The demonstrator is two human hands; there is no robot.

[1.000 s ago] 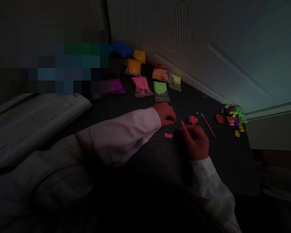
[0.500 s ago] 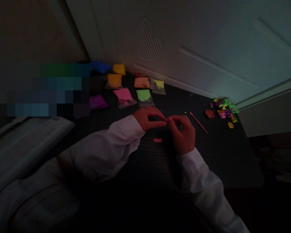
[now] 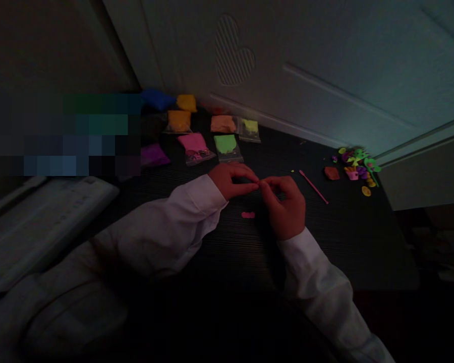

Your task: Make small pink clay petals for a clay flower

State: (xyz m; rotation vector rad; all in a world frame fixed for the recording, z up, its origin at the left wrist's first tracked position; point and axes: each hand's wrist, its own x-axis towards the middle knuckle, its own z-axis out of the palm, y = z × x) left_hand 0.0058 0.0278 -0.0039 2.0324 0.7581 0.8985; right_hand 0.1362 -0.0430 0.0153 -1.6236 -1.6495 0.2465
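The scene is very dim. My left hand [image 3: 232, 180] and my right hand [image 3: 285, 204] meet fingertip to fingertip above a dark table [image 3: 344, 242]. Both pinch a tiny pink bit of clay [image 3: 261, 184] between them. Just below the hands a small flat pink clay piece [image 3: 248, 215] lies on the table. To the right lies a thin pink modelling stick [image 3: 313, 186]. Both arms wear white sleeves.
Several bags of coloured clay lie at the back, among them pink [image 3: 193, 145], green [image 3: 225, 145] and orange [image 3: 179, 121]. A cluster of small clay figures [image 3: 357, 166] sits at the right edge. A pale keyboard [image 3: 41, 227] is at the left. A white panelled door [image 3: 306, 65] stands behind.
My hands came together from apart and now pinch the pink bit between them. The pink clay flower seen earlier is out of sight. The view shifted left.
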